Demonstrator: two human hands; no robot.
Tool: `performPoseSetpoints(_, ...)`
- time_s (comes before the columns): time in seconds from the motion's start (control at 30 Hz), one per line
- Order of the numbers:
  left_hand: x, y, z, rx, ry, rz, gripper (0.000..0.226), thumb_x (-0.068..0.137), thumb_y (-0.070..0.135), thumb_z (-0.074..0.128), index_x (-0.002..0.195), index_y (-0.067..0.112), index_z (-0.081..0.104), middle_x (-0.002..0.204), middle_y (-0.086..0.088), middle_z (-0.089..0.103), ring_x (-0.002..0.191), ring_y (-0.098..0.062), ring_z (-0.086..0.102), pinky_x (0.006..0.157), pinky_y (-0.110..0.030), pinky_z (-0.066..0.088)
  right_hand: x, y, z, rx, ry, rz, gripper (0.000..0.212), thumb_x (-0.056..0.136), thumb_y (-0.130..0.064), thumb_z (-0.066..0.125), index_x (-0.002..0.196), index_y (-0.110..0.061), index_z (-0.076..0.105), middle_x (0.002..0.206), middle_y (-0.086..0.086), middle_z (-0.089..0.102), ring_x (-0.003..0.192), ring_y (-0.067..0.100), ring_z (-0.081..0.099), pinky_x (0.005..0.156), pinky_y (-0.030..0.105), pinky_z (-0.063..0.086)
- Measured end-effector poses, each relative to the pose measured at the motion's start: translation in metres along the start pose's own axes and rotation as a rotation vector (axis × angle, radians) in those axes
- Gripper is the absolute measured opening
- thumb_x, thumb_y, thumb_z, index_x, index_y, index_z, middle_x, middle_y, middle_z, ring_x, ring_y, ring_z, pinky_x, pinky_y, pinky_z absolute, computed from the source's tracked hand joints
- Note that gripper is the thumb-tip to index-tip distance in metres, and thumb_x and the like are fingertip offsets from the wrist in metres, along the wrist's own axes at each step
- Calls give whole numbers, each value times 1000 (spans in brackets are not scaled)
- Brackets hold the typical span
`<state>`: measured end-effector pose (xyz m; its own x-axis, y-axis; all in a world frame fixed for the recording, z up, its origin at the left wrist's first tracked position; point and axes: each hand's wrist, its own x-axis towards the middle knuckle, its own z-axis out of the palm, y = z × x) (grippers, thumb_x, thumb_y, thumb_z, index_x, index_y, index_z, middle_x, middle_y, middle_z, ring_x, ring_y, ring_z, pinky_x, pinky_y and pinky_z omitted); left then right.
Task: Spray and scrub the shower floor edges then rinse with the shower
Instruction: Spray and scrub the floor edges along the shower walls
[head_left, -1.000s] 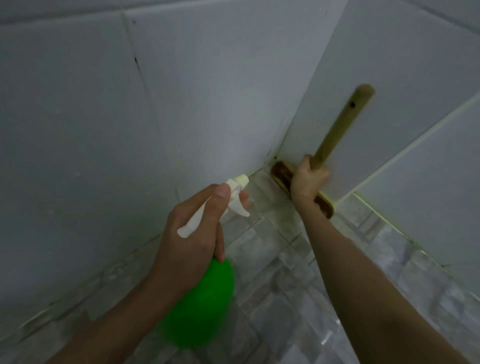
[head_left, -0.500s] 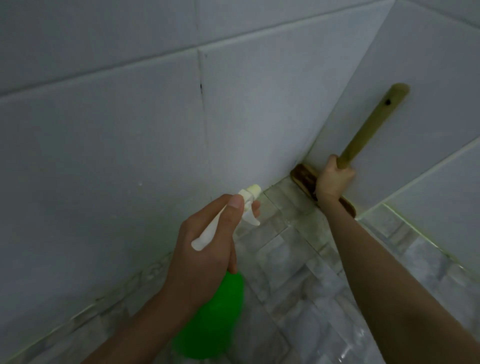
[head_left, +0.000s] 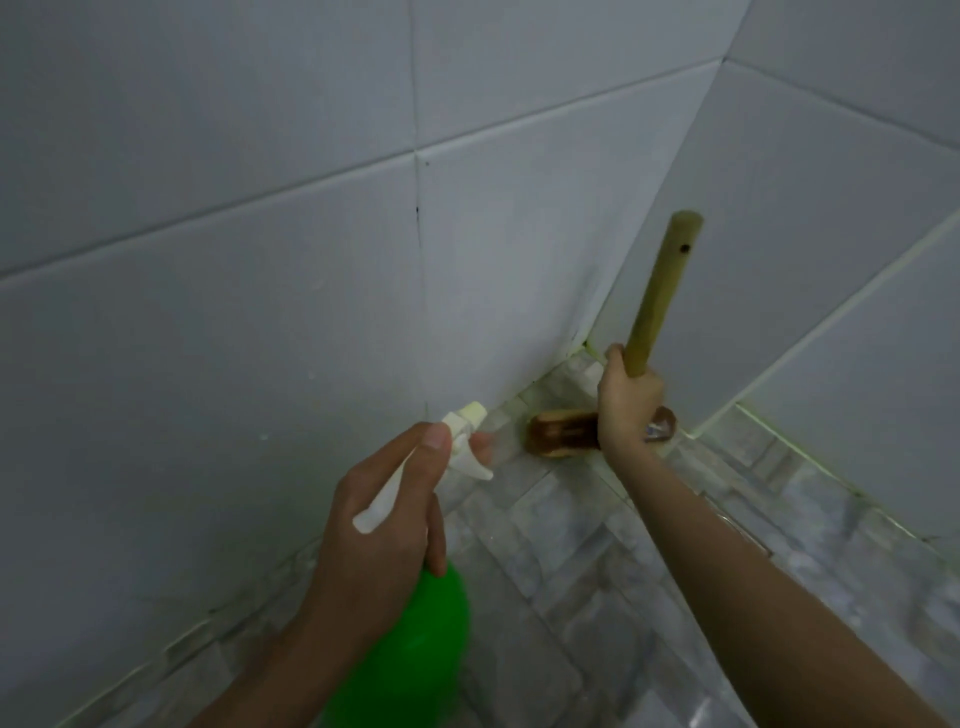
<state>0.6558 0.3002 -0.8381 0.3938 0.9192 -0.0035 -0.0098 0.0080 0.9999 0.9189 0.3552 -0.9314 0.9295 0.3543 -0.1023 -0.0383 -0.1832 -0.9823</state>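
Note:
My left hand (head_left: 382, 525) grips a green spray bottle (head_left: 415, 639) by its white trigger head (head_left: 462, 431), whose nozzle points toward the corner of the shower floor. My right hand (head_left: 626, 402) holds the wooden handle (head_left: 662, 291) of a scrub brush. The brush's brown head (head_left: 563, 433) rests on the grey marble-patterned floor tiles (head_left: 597, 571) close to the corner, a short way out from the wall edge. My right hand hides the middle of the brush head.
White tiled walls (head_left: 234, 312) meet in a corner just behind the brush. The grout line along the right wall base (head_left: 810, 457) looks yellowish. Floor tiles run toward me between both forearms.
The brush head has come off the right wall base and now lies across the floor near the corner, with its handle more upright. The spray bottle has stayed much the same.

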Motion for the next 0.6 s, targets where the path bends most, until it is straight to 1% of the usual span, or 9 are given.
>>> performPoseSetpoints(0.1,-1,2,-2,22,-4,14,47,86,63,44,94,33,78,87,-41,64,35,-20,42,45,-24,41,6,0,9,107,-120,-18,34,77,-31,58,52,-22,37,49,-1,38,47,17,39,53,33,33)
performPoseSetpoints(0.2,-1,2,-2,24,0,14,47,86,64,43,94,34,78,87,-42,63,36,-21,42,44,-25,41,4,8,19,27,-167,-107,34,87,-29,59,58,-20,44,55,-1,44,52,15,43,54,28,34)
performPoseSetpoints(0.27,0,1,-2,29,-5,7,48,85,65,43,95,34,78,86,-41,63,36,-21,42,45,-24,40,-6,25,21,-24,-53,-145,26,91,-36,59,76,-14,61,68,-2,56,66,13,52,62,24,38)
performPoseSetpoints(0.3,0,1,-2,32,-9,5,49,85,66,42,95,34,78,85,-41,63,37,-21,42,45,-24,39,-12,31,21,7,27,-142,27,93,-36,58,89,-10,64,74,-2,60,73,13,56,67,22,39)
performPoseSetpoints(0.33,0,1,-1,36,-12,7,50,86,66,42,95,33,78,85,-40,64,37,-21,41,45,-24,40,-14,38,22,52,95,-132,28,93,-34,57,92,-7,64,76,-1,61,76,14,57,69,23,41)
performPoseSetpoints(0.4,1,1,1,46,-11,20,51,86,64,42,95,30,78,85,-41,64,36,-21,41,46,-25,40,-13,38,25,116,130,-92,26,92,-23,59,71,-9,57,62,-2,53,67,16,53,64,27,41)
performPoseSetpoints(0.47,2,0,2,36,-6,18,51,86,64,44,95,27,78,86,-41,64,36,-21,41,46,-26,40,-12,31,29,119,63,-103,35,86,-13,62,56,-13,42,52,-5,39,51,10,42,54,26,34)
performPoseSetpoints(0.53,3,-1,3,18,3,9,51,84,64,45,96,27,79,85,-41,64,36,-21,41,46,-25,39,-11,26,33,160,-39,-135,29,78,-15,60,56,-14,40,52,-5,34,43,3,33,47,25,30)
performPoseSetpoints(0.6,4,-3,3,1,12,0,52,82,65,47,95,26,79,84,-41,64,36,-20,41,45,-24,38,-7,27,39,168,-46,-105,27,76,-19,58,56,-16,41,53,-2,37,42,3,35,44,23,31)
